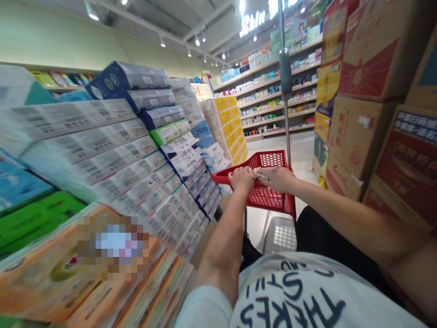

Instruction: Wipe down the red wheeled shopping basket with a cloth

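My left hand (pixel 241 178) is closed round the red handle of a red shopping cart (pixel 269 160) in front of me. My right hand (pixel 277 176) grips the same handle beside it, and a small silvery thing (pixel 260 175), perhaps keys, lies between the two hands. The cart's mesh basket looks empty. A grey pole (pixel 285 77) rises from the cart.
Stacked packs of tissue paper (pixel 112 155) fill the left side close to my arm. Piled cardboard boxes (pixel 372 114) stand on the right. A narrow aisle of pale floor (pixel 300 150) runs ahead to shelves of goods (pixel 273 91).
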